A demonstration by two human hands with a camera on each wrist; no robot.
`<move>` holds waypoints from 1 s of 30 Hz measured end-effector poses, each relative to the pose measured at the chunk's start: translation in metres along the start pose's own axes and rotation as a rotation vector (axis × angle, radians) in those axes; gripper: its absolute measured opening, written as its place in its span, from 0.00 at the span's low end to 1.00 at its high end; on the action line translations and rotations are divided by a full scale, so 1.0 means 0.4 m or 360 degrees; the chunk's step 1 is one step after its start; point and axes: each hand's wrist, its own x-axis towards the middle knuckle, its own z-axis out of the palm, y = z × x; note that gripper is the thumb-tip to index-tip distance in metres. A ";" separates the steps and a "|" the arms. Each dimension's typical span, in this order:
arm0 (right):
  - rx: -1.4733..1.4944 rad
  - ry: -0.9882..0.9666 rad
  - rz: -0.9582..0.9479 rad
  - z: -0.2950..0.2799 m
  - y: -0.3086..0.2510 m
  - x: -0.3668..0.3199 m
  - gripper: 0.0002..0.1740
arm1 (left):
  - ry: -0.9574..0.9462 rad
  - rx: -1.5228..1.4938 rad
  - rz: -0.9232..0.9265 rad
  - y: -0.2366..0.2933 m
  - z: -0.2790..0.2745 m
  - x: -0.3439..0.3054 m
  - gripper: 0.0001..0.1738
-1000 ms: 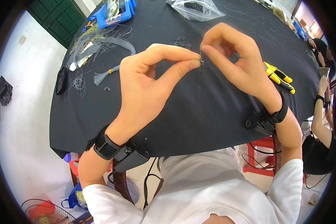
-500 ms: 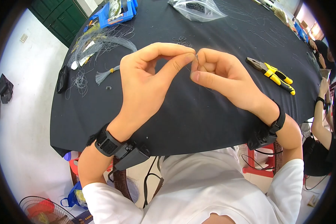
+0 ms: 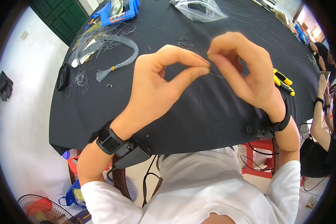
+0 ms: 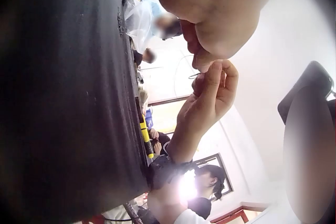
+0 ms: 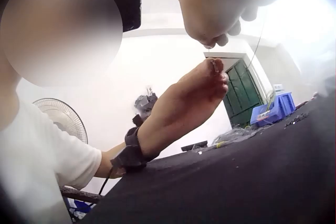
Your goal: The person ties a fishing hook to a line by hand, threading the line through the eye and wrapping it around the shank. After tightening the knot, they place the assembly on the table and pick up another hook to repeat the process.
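Observation:
Both hands are raised over a round table with a black cloth point(image 3: 198, 112). My left hand point(image 3: 164, 82) pinches a tiny metal piece point(image 3: 209, 69) between thumb and forefinger. My right hand point(image 3: 242, 71) pinches a fine thread point(image 3: 217, 75) right beside it, fingertips almost touching the left ones. In the right wrist view the left hand point(image 5: 202, 90) holds the small piece point(image 5: 213, 65) upward, and a thin thread point(image 5: 256, 50) hangs from my right fingers. The left wrist view shows the right hand point(image 4: 210, 98) with curled fingers above the cloth.
Yellow-handled pliers point(image 3: 283, 80) lie right of my right hand. A tied bundle of grey threads point(image 3: 115, 50) and a blue tray point(image 3: 117, 11) sit at the far left, a clear plastic bag point(image 3: 198, 9) at the far middle. Another person point(image 3: 321, 123) sits at the right.
My right hand turned and rose from a low curled pose beside the left fingertips to a raised pinch. The left hand kept its pinch and shifted slightly right.

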 end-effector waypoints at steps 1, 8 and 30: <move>-0.0064 0.0024 -0.0034 -0.003 0.004 0.000 0.06 | -0.0006 -0.0029 0.0025 0.001 0.001 0.001 0.07; 0.0064 -0.0022 0.0224 0.000 0.024 -0.007 0.04 | 0.0010 -0.0085 0.0102 0.007 -0.002 0.001 0.07; 0.1025 -0.0210 0.0979 0.058 -0.013 -0.033 0.05 | 0.0272 -0.0007 -0.0173 0.002 -0.009 0.001 0.07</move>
